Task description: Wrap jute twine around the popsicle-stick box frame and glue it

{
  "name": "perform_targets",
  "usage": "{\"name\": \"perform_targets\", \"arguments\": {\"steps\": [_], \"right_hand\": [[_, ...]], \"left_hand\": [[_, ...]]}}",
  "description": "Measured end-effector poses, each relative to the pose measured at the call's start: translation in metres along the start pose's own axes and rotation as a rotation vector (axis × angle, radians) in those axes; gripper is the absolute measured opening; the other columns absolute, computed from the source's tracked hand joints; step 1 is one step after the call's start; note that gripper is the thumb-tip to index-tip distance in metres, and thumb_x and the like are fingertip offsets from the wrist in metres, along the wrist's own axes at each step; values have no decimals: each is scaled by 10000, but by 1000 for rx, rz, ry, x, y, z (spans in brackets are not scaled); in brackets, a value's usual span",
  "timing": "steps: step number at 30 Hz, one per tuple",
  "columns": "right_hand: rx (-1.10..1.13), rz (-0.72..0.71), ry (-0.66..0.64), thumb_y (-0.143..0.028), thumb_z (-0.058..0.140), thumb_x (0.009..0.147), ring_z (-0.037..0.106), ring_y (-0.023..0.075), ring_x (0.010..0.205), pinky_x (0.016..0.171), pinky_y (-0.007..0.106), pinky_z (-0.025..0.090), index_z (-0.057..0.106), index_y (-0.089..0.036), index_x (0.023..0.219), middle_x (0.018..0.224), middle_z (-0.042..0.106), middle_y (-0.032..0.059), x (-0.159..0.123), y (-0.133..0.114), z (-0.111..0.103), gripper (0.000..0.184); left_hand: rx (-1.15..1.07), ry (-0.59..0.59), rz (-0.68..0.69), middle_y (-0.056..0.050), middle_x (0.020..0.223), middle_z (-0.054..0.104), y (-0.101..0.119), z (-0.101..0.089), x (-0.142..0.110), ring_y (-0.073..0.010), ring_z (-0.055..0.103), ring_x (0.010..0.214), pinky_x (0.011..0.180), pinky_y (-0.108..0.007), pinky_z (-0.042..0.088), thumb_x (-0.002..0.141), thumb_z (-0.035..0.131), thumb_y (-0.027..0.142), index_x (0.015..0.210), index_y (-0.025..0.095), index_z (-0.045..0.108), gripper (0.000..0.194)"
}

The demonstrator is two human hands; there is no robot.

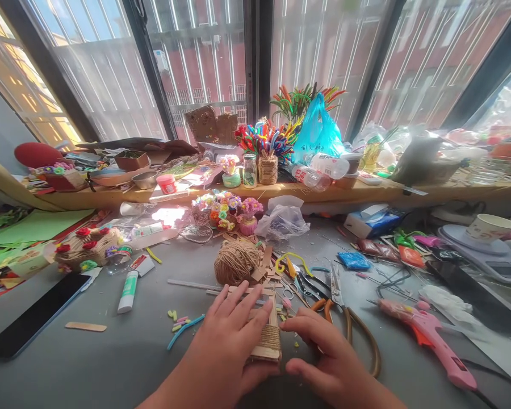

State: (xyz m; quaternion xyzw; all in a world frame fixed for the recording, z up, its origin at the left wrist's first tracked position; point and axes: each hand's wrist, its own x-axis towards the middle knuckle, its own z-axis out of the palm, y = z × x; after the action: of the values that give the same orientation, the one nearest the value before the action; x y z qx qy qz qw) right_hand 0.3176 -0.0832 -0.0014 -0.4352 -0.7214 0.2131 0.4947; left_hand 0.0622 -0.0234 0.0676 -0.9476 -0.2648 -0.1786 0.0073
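Twine-wrapped piece of flat wooden sticks (269, 343) lies on the grey tabletop (123, 363) toward its near edge, about midway between the left and right sides. From where I stand, much of it is covered by the left hand (227, 335), which has hold of it: fingers spread across the top, thumb tucked along the end closest to the person. Tan twine runs in tight rows over the part that shows, and a bare strip of wood borders it. The right hand (330, 352) is just beside the piece, half curled, thumb and forefinger well parted; the forefinger's tip comes very near the wood, but I can't tell whether it touches or whether any twine is pinched in the folded fingers.

Just past the left fingertips sits a ball of twine (236, 263), with loose brown strips (264, 264) to its right. Scissors (335, 287) lie beyond the right hand, and a pink glue gun (434, 335) rests farther toward the tabletop's right edge. A short blue fuzzy stem (184, 331) is near the left hand. Toward the left edge I see a glue stick (128, 291), a single wooden stick (86, 326) and, near the left corner, a dark phone (34, 318).
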Motion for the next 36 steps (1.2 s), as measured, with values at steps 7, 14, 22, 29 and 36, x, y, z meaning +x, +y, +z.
{"name": "perform_targets", "arguments": {"steps": [7, 14, 22, 29, 36], "right_hand": [[-15, 59, -29, -641, 930, 852, 739, 418, 1334, 1081, 513, 639, 813, -298, 1327, 1328, 808, 174, -9, 9, 6, 597], [-49, 67, -38, -543, 939, 876, 819, 312, 969, 891, 417, 699, 844, -279, 1241, 1146, 836, 136, -4, 12, 7, 460], [-86, -14, -24, -511, 955, 869, 816, 328, 1053, 921, 396, 688, 841, -281, 1267, 1159, 823, 142, -7, 19, 4, 473], [-59, -142, -85, -356, 685, 1109, 818, 245, 915, 925, 339, 652, 739, -327, 1374, 995, 810, 59, 12, -4, -8, 271], [-63, -61, 9, -274, 535, 1160, 708, 191, 685, 681, 246, 594, 767, -291, 1102, 800, 724, 12, 15, -4, -7, 240]], "left_hand": [[-1, 45, 61, -198, 1632, 641, -7, 8, -7, -509, 478, 1594, 1212, -777, 465, 962, 887, 474, 1659, 256, 548, 806], [-14, -80, -105, -195, 1696, 564, 7, -17, 7, -473, 567, 1512, 1211, -735, 479, 840, 882, 225, 1702, 245, 458, 962], [-109, -262, -222, -202, 1637, 590, 1, -10, 22, -459, 513, 1527, 1328, -697, 342, 772, 994, 513, 1720, 228, 448, 1131], [-343, -118, -302, -103, 1767, 428, -27, -1, -24, -480, 414, 1602, 1330, -684, 354, 804, 986, 465, 1792, 451, 220, 1251], [-799, 120, -330, -77, 1856, 233, -27, 37, -57, -487, 174, 1722, 1352, -647, 284, 1020, 715, 644, 1808, 409, 188, 977]]}}
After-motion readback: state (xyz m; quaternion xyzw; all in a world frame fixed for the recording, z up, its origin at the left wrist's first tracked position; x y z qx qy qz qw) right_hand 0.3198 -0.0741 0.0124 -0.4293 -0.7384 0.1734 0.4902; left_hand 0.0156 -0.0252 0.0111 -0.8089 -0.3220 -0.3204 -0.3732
